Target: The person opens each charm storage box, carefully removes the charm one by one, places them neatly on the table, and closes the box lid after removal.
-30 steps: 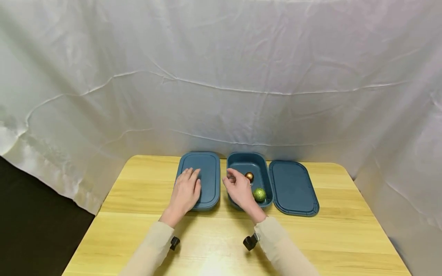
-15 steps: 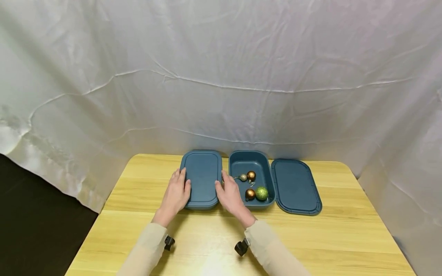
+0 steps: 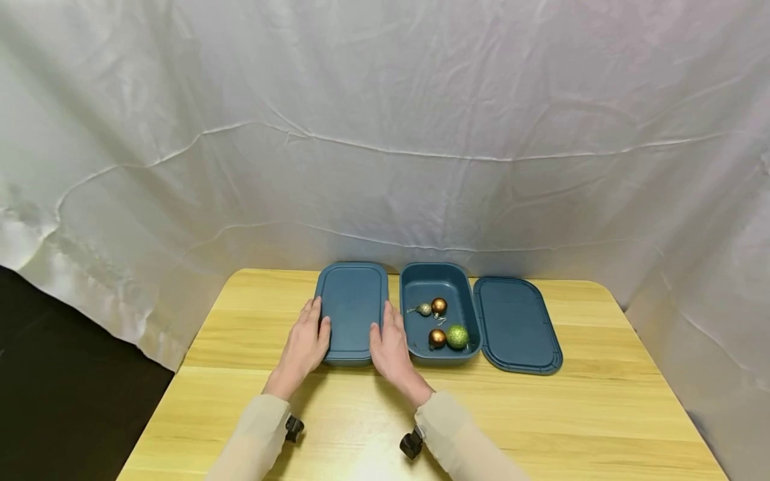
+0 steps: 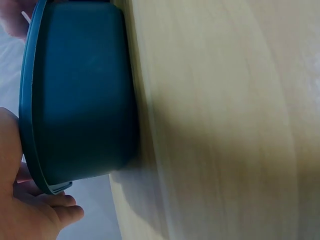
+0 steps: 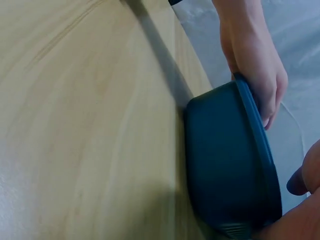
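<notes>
1. Lidded blue box on wood tbl, btwn both hands.
2. L hand at box's L edge: thumb on top, fingers down outer side; pinching or just resting, can't tell.
3. R hand at R edge, wide: fingers straight, thumb apart from box top in R wrist view.
4. Open box just to R w/ green bauble, 2 brown baubles, sm gold bauble.
5. Loose lid flat beside it.
</notes>
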Motion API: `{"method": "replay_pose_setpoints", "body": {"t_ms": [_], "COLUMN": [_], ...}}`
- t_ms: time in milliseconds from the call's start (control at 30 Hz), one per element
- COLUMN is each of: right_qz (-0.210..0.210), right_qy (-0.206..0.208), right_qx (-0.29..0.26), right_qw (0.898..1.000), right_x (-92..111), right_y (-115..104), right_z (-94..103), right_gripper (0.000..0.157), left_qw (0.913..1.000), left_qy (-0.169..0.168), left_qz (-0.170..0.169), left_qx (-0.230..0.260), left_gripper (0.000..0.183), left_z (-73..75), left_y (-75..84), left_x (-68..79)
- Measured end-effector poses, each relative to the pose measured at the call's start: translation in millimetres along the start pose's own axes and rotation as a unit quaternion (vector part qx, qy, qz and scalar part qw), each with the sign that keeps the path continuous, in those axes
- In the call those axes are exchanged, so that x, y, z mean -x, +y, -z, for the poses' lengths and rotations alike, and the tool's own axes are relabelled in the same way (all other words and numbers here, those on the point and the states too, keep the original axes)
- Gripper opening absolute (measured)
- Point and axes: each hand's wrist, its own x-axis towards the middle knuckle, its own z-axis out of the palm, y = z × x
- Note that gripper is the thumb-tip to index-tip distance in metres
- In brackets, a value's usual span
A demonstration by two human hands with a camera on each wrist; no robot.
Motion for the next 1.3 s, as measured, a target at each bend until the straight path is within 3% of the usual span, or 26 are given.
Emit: {"method": "replay_pose_setpoints", "body": {"t_ms": [400,633,1000,1300], "right_qz": [-0.027,-0.052,-0.078,-0.082], "right_qy": [-0.015,-0.036,-0.037,-0.039], "right_qx": [0.004,-0.021,-0.029,-0.031], "right_qw": [1.0,0.998,0.996,0.995], "right_x": [4.2,4.2,-0.2,-1.1], "right_y": [6.6,4.5,2.3,3.2], "right_z": [-6.9,-5.0,2.8,3.6], "right_gripper": [0.066,0.067,0.067,0.067], "left_qw": [0.9993,0.9987,0.9986,0.9979], "left_qy": [-0.002,-0.004,0.021,0.022], "left_qz": [0.032,0.047,0.045,0.057], "left_qx": [0.018,0.02,0.017,0.023], "left_gripper": [0.06,0.061,0.06,0.06], "left_z": [1.4,2.3,-1.8,-0.1], "left_y": [-4.9,-3.6,3.3,4.7], "left_x": [4.3,4.9,-1.7,-1.1]}}
